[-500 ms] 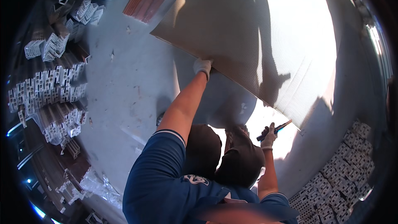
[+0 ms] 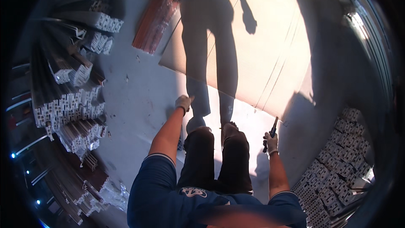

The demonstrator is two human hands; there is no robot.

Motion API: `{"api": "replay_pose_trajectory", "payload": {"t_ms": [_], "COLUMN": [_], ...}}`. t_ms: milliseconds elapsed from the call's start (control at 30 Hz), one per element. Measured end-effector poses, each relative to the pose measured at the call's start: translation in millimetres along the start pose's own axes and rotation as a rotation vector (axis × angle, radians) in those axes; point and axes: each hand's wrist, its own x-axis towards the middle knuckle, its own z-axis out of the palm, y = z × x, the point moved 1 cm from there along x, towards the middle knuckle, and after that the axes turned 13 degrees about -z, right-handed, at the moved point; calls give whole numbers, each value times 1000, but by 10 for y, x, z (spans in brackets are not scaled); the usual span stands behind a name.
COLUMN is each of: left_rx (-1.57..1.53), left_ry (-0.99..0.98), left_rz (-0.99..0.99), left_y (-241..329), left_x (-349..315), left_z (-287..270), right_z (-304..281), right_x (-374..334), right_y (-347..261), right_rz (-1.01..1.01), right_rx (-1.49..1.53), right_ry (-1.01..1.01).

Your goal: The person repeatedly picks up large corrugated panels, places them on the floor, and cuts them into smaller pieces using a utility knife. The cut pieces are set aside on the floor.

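A large tan corrugated cardboard sheet (image 2: 270, 55) lies on the floor ahead, its near edge slanting down to the right. My left hand (image 2: 184, 102), in a pale glove, hovers short of that edge with nothing visible in it, its fingers partly apart. At the right, my gloved right hand (image 2: 272, 142) is closed around a dark, slim utility knife (image 2: 274, 127). The knife points up and away, its tip close to the sheet's near right corner in the picture. My legs (image 2: 215, 152) are below, between my arms.
Stacks of long metal profiles (image 2: 69, 107) line the left side, with crumpled clear plastic (image 2: 114, 194) near them. A wrapped reddish-brown bundle (image 2: 154, 21) lies beside the sheet's left edge. More stacked profiles (image 2: 333, 164) stand at lower right. Strong shadows fall over the sheet and grey floor (image 2: 135, 97).
My left hand has let go of the sheet's edge and drawn back toward me. The sheet has dropped from lifted to flat. The knife has turned more upright in my right hand.
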Motion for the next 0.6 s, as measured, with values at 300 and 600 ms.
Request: {"api": "replay_pose_trajectory", "payload": {"t_ms": [300,600], "left_rx": [-54,-211], "left_ry": [-226,-228], "left_rz": [64,-213], "left_y": [-154,44], "left_x": [-2162,-3485], "left_z": [-1066,-1820], "right_z": [-1641,-2003], "right_x": [-1448,-1088], "right_y": [-1140,-2872], "right_rz": [188,-84], "right_rx": [-90,-6], "right_ry": [-215,-107]}}
